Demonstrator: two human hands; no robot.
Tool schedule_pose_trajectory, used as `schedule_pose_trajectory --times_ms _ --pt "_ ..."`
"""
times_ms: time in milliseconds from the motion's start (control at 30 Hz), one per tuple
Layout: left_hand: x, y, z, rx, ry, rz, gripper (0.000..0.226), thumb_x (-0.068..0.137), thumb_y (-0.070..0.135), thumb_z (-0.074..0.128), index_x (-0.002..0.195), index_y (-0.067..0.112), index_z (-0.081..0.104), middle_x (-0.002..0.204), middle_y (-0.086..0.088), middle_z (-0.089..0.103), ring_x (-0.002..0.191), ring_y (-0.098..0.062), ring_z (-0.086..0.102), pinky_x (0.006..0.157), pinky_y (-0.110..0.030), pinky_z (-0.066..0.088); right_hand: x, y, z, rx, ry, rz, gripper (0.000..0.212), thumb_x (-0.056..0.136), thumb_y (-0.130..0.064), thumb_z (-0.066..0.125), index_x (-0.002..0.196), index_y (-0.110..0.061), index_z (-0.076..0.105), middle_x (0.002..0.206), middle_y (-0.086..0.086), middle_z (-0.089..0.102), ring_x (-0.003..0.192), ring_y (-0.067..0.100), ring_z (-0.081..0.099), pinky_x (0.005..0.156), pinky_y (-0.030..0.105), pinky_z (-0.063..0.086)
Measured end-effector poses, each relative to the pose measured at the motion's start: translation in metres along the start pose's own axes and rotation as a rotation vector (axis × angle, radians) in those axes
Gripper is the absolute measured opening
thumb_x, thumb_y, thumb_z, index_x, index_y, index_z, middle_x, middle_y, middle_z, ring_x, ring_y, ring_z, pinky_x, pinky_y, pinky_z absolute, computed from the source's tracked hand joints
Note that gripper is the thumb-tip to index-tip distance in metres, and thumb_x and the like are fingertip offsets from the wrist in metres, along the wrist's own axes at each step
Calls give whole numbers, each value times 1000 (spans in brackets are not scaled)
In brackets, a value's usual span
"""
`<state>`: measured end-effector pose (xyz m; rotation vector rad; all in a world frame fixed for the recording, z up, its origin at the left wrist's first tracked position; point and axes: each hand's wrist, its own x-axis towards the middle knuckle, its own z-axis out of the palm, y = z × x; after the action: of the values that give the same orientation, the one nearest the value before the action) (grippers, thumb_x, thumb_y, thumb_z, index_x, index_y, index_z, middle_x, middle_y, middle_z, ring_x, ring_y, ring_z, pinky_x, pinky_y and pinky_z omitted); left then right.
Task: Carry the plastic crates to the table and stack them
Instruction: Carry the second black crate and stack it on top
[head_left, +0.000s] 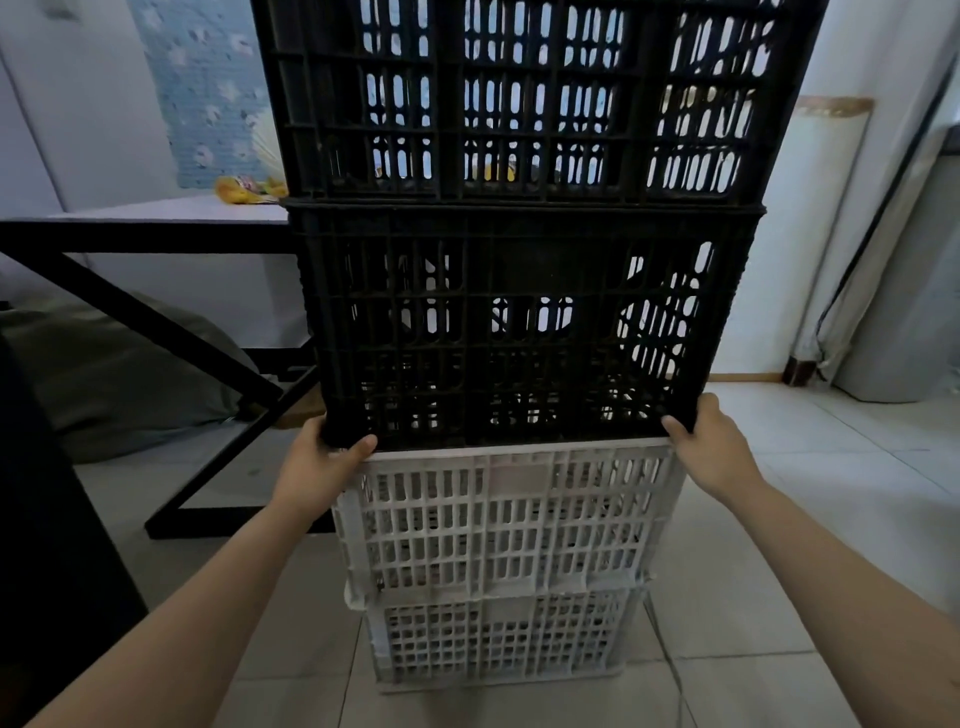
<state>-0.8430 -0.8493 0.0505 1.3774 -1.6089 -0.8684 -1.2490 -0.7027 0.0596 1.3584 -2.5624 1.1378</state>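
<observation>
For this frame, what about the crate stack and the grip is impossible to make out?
Head view only:
- Upper black crate: top cut off by the frame edge.
- Lower black crate: contents hidden by its slats.
- Left hand, right hand: fingers behind the corners hidden.
- Table: far end hidden by the crates.

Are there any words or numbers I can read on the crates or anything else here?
None can be read.
Upper white crate: a blank flat panel, no writing visible.
Lower black crate: a plain panel, too dark to show any text.
Yellow packet on the table: print too small and blurred to read.
</observation>
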Motion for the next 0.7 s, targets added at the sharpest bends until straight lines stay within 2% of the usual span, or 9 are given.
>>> schedule_pose_trajectory --times_ms 100,267,333,433,533,600,700 --pt "-2 0 1 7 -1 6 69 87 40 68 144 14 39 140 -8 54 126 -28 54 89 -34 44 -4 -1 -1 13 9 19 37 96 -30 54 115 0 44 95 11 57 93 37 59 65 35 37" --pt "1 -1 1 -19 -13 38 64 90 38 65 143 14 40 140 -6 54 127 -27 53 94 -34 43 -10 -3 -1 3 36 4 34 95 -34 55 110 -5 44 92 3 53 80 24 50 61 33 36" --pt "9 0 -4 -29 -32 36 62 91 38 64 143 15 40 140 -6 54 127 -27 52 94 -33 43 -12 -4 0 -7 59 -31 28 94 -35 56 101 -12 41 88 1 53 77 24 50 52 28 33" --pt "14 2 -7 -24 -52 66 54 93 34 61 140 14 44 133 -4 57 125 -27 54 92 -32 42 -15 -6 2 -24 87 -79 29 93 -38 57 95 -17 38 81 -2 51 75 24 50 50 21 31" --pt "12 -1 -6 -41 -64 99 43 95 29 60 135 15 50 119 2 58 115 -21 56 91 -30 41 -15 -4 1 -34 101 -77 36 90 -49 56 92 -15 43 78 -2 52 74 24 53 50 26 33" --pt "9 -2 -6 -58 -65 97 44 95 29 60 135 16 50 119 5 56 113 -18 55 92 -31 42 -12 -3 0 -44 118 -77 41 89 -55 54 92 -14 46 83 3 58 78 27 56 55 32 39" --pt "11 -5 -7 -92 -50 72 48 93 32 63 136 17 49 120 6 56 116 -19 55 97 -37 46 -8 -3 6 -46 128 -70 44 93 -51 48 101 -8 49 93 12 63 89 37 57 66 39 46"
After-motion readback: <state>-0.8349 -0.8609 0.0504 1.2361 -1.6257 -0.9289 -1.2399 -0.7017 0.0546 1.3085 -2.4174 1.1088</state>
